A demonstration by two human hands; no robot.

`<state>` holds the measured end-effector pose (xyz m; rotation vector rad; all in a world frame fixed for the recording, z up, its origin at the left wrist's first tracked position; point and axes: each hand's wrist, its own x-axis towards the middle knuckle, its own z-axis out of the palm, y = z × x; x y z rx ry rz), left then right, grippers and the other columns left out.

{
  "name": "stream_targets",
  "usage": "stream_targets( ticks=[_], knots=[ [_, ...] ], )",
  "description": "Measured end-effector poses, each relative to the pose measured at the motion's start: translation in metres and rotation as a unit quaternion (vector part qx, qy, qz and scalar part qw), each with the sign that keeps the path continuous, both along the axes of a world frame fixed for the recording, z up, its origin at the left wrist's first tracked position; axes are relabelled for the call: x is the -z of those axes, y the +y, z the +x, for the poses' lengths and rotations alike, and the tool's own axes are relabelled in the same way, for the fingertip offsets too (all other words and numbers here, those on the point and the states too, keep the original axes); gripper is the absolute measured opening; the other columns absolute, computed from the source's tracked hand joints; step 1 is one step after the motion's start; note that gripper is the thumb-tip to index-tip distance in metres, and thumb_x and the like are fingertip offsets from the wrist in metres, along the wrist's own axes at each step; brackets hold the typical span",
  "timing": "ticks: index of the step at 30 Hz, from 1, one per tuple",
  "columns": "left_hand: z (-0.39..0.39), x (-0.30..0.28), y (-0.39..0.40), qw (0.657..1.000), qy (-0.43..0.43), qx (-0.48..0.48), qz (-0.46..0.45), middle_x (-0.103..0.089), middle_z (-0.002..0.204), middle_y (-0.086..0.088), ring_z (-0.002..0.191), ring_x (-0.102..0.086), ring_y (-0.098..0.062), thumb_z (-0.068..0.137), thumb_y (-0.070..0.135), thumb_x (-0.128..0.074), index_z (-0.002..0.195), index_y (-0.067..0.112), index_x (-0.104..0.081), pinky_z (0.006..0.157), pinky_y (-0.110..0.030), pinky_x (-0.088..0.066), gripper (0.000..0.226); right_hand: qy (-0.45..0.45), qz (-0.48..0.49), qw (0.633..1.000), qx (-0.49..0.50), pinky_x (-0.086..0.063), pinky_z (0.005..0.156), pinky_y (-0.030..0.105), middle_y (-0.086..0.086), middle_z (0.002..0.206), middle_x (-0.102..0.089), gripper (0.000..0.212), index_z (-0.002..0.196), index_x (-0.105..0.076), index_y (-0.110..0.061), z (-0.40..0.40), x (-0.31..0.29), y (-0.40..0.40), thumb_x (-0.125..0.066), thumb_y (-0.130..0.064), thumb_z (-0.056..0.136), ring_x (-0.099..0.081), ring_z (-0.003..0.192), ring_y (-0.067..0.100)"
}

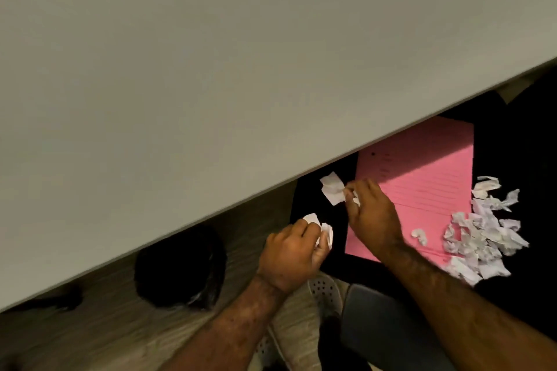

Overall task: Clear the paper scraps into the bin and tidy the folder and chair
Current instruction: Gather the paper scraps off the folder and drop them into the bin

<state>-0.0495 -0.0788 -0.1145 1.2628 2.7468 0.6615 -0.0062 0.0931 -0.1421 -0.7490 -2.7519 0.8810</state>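
A pink folder (422, 178) lies on the black chair seat (316, 199), partly under the table's edge. My right hand (372, 214) pinches a white paper scrap (333, 191) at the folder's left edge. My left hand (291, 251) is closed around crumpled white scraps (324, 229) just off the seat's left side. A pile of several torn scraps (479, 235) covers the folder's lower right corner and the seat beside it. The black bin (180, 268) stands on the floor to the left, half hidden under the table.
A large grey table top (211, 69) fills the upper left and overhangs the chair and bin. Below is wood-grain floor (105, 331). My white perforated shoe (324, 291) and grey trouser leg (388, 328) sit at the seat's near edge.
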Motion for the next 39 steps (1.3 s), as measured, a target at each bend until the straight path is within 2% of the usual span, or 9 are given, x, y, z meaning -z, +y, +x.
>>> stream_targets(
  ticks=[5,12,17,22,25,27,31,34,39],
  knots=[
    [0.002,0.001,-0.103,0.995,0.010,-0.094,-0.034,-0.064,0.064,-0.003,0.050,-0.061,-0.024,0.086,0.028,-0.059,0.067,0.016,-0.064,0.036,-0.028,-0.043,0.024,-0.077,0.007,0.992,-0.101,-0.053,0.067,0.040,0.019,0.097,-0.063,0.020,0.103,-0.065,-0.005,-0.036,-0.007,-0.076,-0.056,-0.019,0.092,-0.063,0.079,0.036],
    [-0.005,0.051,-0.243,0.982,0.015,-0.183,-0.035,-0.066,0.069,-0.006,0.053,-0.063,-0.025,0.088,0.028,-0.058,0.073,0.012,-0.066,0.037,-0.032,-0.047,0.023,-0.257,0.002,0.933,-0.252,-0.045,0.067,0.028,0.002,0.073,-0.057,0.024,0.087,-0.064,-0.012,-0.090,0.023,-0.212,-0.048,-0.028,0.095,-0.064,0.079,0.023],
    [-0.023,0.108,-0.306,0.967,-0.002,-0.253,-0.014,-0.069,0.073,-0.011,0.060,-0.066,-0.030,0.091,0.028,-0.055,0.082,0.008,-0.071,0.047,-0.034,-0.051,0.027,-0.154,-0.049,0.942,-0.294,-0.052,0.083,0.041,0.010,0.112,-0.058,0.019,0.108,-0.059,-0.018,-0.120,0.067,-0.297,-0.051,-0.027,0.093,-0.060,0.097,0.027],
    [-0.056,0.170,-0.340,0.864,-0.085,-0.456,0.198,-0.073,0.091,-0.011,0.085,-0.067,-0.017,0.090,0.027,-0.056,0.095,0.004,-0.070,0.083,-0.022,-0.049,0.028,-0.078,-0.087,0.954,-0.275,-0.048,0.074,0.036,0.015,0.103,-0.059,0.012,0.097,-0.060,-0.010,-0.131,0.150,-0.367,-0.053,-0.015,0.090,-0.057,0.090,0.029],
    [-0.072,0.212,-0.354,0.778,-0.097,-0.583,0.212,-0.073,0.081,-0.009,0.073,-0.063,-0.015,0.090,0.022,-0.059,0.088,0.009,-0.070,0.063,-0.001,-0.035,0.017,-0.033,-0.124,0.953,-0.275,-0.047,0.070,0.033,0.012,0.097,-0.063,0.009,0.092,-0.061,-0.011,-0.135,0.199,-0.397,-0.054,-0.011,0.087,-0.059,0.085,0.024],
    [-0.076,0.245,-0.361,0.745,-0.104,-0.625,0.211,-0.071,0.076,-0.010,0.070,-0.061,-0.019,0.088,0.022,-0.058,0.081,0.010,-0.069,0.056,-0.008,-0.032,0.018,-0.005,-0.125,0.954,-0.274,-0.046,0.071,0.030,0.007,0.094,-0.066,0.008,0.089,-0.061,-0.013,-0.136,0.232,-0.414,-0.054,-0.014,0.086,-0.059,0.085,0.020],
    [-0.072,0.303,-0.367,0.744,-0.089,-0.626,0.217,-0.069,0.074,-0.014,0.071,-0.062,-0.026,0.087,0.022,-0.053,0.076,0.002,-0.064,0.059,-0.018,-0.027,0.025,-0.034,-0.108,0.960,-0.255,-0.039,0.070,0.025,0.003,0.092,-0.063,0.011,0.086,-0.057,-0.017,-0.132,0.291,-0.433,-0.051,-0.025,0.090,-0.057,0.085,0.018],
    [-0.066,0.337,-0.370,0.743,-0.138,-0.632,0.171,-0.069,0.095,-0.022,0.089,-0.063,-0.038,0.096,0.030,-0.047,0.099,0.001,-0.060,0.066,-0.026,-0.033,0.032,-0.085,-0.182,0.949,-0.244,-0.044,0.070,0.033,0.011,0.097,-0.063,0.024,0.095,-0.057,-0.010,-0.130,0.320,-0.446,-0.051,-0.033,0.093,-0.060,0.086,0.024],
    [-0.059,0.357,-0.377,0.770,-0.297,-0.565,-0.018,-0.049,0.135,-0.019,0.123,-0.046,-0.039,0.096,0.036,-0.038,0.134,0.011,-0.044,0.102,-0.051,-0.039,0.045,-0.212,-0.195,0.922,-0.257,-0.030,0.112,0.045,0.016,0.149,-0.036,0.058,0.145,-0.032,-0.015,-0.125,0.332,-0.459,-0.037,-0.046,0.097,-0.035,0.137,0.032]
  ],
)
